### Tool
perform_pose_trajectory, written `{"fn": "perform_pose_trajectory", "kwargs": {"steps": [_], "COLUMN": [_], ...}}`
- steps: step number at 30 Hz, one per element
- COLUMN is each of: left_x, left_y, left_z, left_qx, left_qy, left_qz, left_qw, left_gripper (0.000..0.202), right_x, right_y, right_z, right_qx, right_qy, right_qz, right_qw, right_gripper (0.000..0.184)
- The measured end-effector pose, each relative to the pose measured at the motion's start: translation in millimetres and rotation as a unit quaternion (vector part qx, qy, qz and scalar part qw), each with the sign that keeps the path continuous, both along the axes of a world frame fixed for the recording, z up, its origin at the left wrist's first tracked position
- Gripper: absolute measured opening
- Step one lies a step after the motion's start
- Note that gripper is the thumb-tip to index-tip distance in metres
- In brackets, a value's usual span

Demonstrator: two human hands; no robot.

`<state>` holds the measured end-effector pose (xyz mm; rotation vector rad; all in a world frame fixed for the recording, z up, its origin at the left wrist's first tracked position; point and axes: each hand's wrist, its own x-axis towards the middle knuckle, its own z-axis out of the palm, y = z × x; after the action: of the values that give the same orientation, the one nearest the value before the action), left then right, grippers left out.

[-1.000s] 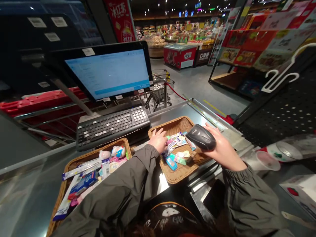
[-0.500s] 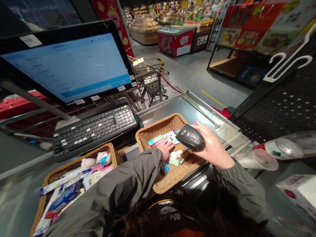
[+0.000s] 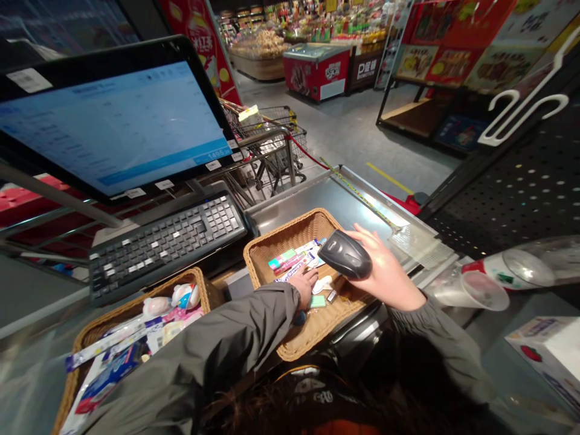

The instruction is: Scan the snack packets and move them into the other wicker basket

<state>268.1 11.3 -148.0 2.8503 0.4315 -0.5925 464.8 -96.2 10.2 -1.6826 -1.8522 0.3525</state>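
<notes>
Scanner (image 3: pixel 347 254): one, black, clasped in the right hand (image 3: pixel 385 272) and held over the far right part of the right basket (image 3: pixel 281 241).
Axis: its long axis runs roughly left to right across the view, with the head end to the left, above the packs.
Left hand (image 3: pixel 304 283): fingers are bent down onto the small packs (image 3: pixel 290 261) in the right basket; whether it grips one cannot be told.
Counts: two wicker baskets, one keyboard (image 3: pixel 167 238), one monitor (image 3: pixel 113 115), two hands.
Left basket (image 3: pixel 205 291): just beside the right one, heaped with packets and toys.
Around: a plastic cup (image 3: pixel 471 290) lies on its side right of the right hand; a white box (image 3: pixel 550 350) sits near the right edge; a shopping cart (image 3: pixel 272 136) stands beyond the counter.
In the way: the left sleeve (image 3: pixel 254 320) crosses the right basket's near rim.
</notes>
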Motion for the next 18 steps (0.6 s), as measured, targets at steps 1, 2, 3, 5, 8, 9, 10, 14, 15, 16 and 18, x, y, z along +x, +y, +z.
{"fn": "perform_pose_trajectory", "kwargs": {"steps": [1, 2, 3, 5, 8, 9, 10, 14, 15, 16, 18], "left_x": [2.6, 5.4, 8.3, 13.6, 18.2, 18.8, 19.0, 18.2, 17.7, 17.0, 14.9], "left_y": [-5.0, -10.2, -15.2, -22.7, -23.8, -21.2, -17.4, 2.8, 7.6, 12.1, 19.5], "left_z": [-2.5, -4.9, -6.7, -8.0, -1.3, 3.4, 9.2, 40.8, 50.0, 59.4, 78.7], "left_qx": [0.003, 0.007, 0.012, 0.024, 0.043, 0.048, 0.052, 0.05, 0.044, 0.039, 0.037], "left_qy": [-0.007, -0.011, -0.012, -0.01, -0.007, -0.007, -0.006, -0.026, -0.043, -0.059, -0.091], "left_qz": [0.006, 0.011, 0.015, 0.022, 0.032, 0.032, 0.029, 0.035, 0.038, 0.036, 0.035], "left_qw": [1.0, 1.0, 1.0, 0.999, 0.999, 0.998, 0.998, 0.998, 0.997, 0.997, 0.995], "left_gripper": [0.057, 0.054, 0.052, 0.047, 0.043, 0.043, 0.045, 0.051, 0.047, 0.045, 0.044], "right_x": [-0.6, -1.2, -1.8, -2.7, -2.6, -2.0, -1.1, 3.9, 5.0, 5.8, 6.0], "right_y": [0.2, 0.3, 0.2, -0.5, -3.6, -5.0, -6.5, -11.4, -12.1, -12.6, -13.0], "right_z": [-0.7, -1.3, -1.6, -1.1, 1.4, 2.2, 2.6, 1.4, 0.8, 0.5, 1.3], "right_qx": [0.002, 0.005, 0.007, 0.007, 0.004, 0.005, 0.007, 0.017, 0.019, 0.023, 0.032], "right_qy": [0.001, 0.002, 0.003, 0.005, 0.007, 0.009, 0.012, 0.021, 0.021, 0.02, 0.017], "right_qz": [0.0, 0.001, 0.0, -0.001, -0.009, -0.013, -0.018, -0.029, -0.03, -0.031, -0.034], "right_qw": [1.0, 1.0, 1.0, 1.0, 1.0, 1.0, 1.0, 0.999, 0.999, 0.999, 0.999], "right_gripper": [0.059, 0.06, 0.062, 0.062, 0.06, 0.06, 0.061, 0.062, 0.063, 0.064, 0.065]}}
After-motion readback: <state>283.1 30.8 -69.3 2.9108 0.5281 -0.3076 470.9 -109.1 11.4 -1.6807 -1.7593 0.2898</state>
